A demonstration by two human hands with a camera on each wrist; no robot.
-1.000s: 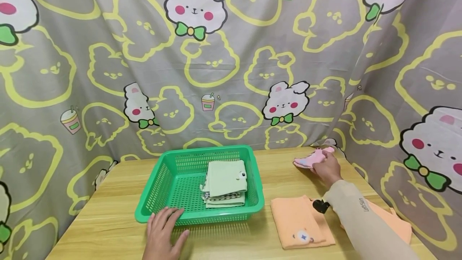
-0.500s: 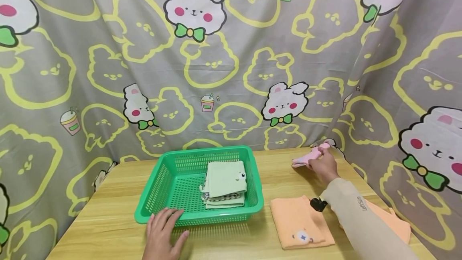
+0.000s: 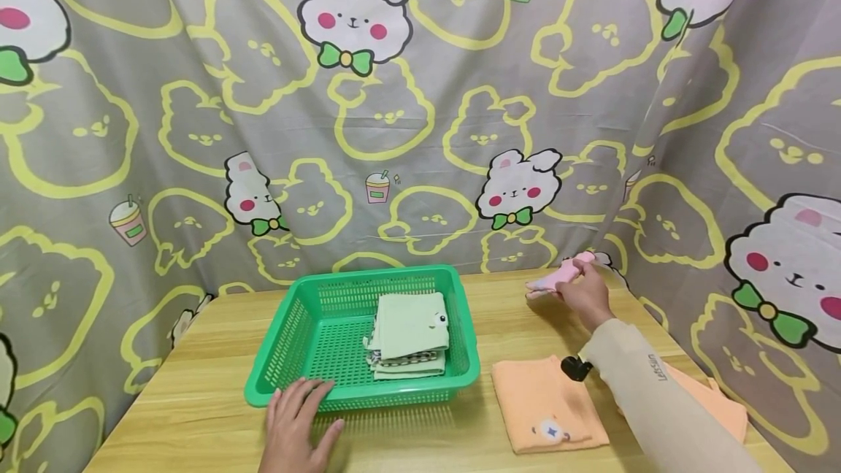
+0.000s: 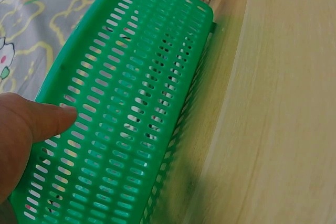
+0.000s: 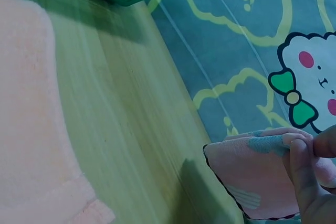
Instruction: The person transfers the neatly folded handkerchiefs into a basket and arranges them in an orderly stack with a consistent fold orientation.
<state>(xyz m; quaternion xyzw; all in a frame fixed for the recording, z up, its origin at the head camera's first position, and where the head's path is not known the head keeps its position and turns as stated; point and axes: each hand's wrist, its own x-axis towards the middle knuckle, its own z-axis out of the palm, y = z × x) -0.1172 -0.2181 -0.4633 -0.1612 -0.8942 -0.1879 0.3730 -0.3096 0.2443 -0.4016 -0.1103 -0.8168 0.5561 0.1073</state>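
Observation:
At the table's far right corner, my right hand [image 3: 587, 296] pinches a folded pink cloth [image 3: 557, 279] between thumb and fingers. In the right wrist view the pink cloth [image 5: 252, 177] shows a dark edging and a blue patch, and hangs from the fingertips. My left hand [image 3: 296, 425] lies at the front left rim of a green plastic basket [image 3: 430, 387], its fingers over the rim and its thumb held apart on the outer side. Inside the basket, toward the right, sits a stack of folded pale green cloths [image 3: 414, 327], a checkered edge showing among them.
A folded orange cloth [image 3: 535, 400] with a button-eyed face lies right of the basket. Another orange cloth [image 3: 712, 404] is partly hidden under the right sleeve [image 3: 640, 378]. A patterned curtain [image 3: 420, 130] stands behind the wooden table [image 3: 197, 356] and along its sides.
My right hand has moved a little to the left and up with the pink cloth. The left hand and the basket have stayed in place.

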